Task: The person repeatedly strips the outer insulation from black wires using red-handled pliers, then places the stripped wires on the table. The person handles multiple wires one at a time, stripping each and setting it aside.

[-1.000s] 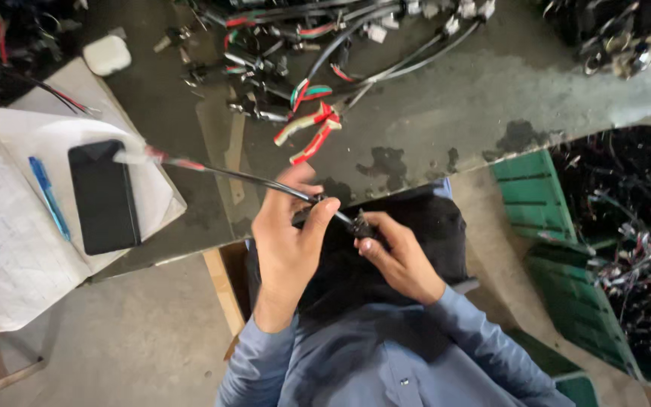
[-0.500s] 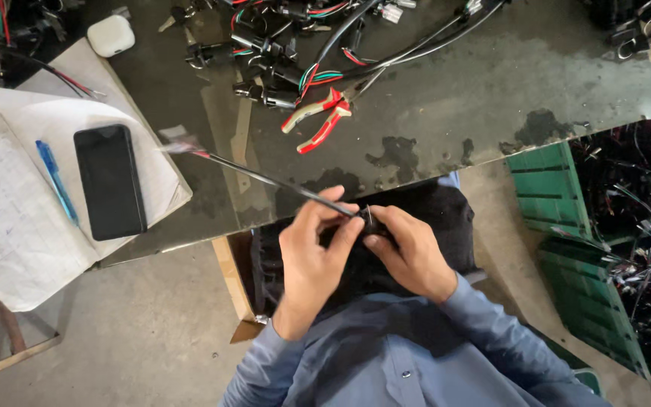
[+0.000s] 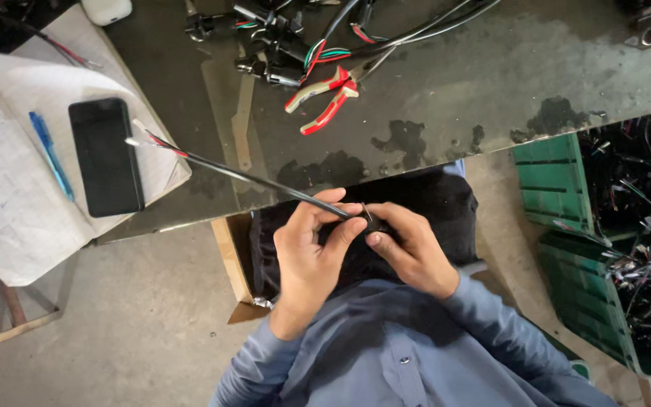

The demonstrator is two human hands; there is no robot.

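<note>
fingers (image 3: pixel 333 226) of the left hand (image 3: pixel 307 260) were pinched shut round the black cable (image 3: pixel 265 183), right at its near end. that cable ran long and straight, up and away to the left, its stripped coloured tips (image 3: pixel 145 139) hanging over the phone (image 3: pixel 105 157) and the open notebook (image 3: pixel 16 188). so the long axis lay on a slant, far end left, near end at the lap. just to the right, the right hand (image 3: pixel 416 252) was curled closed on the same near end, thumb touching the left fingertips. both hands met there; neither was nearer. red pliers (image 3: pixel 322 102) lay well apart on the table (image 3: pixel 491 83).
</note>
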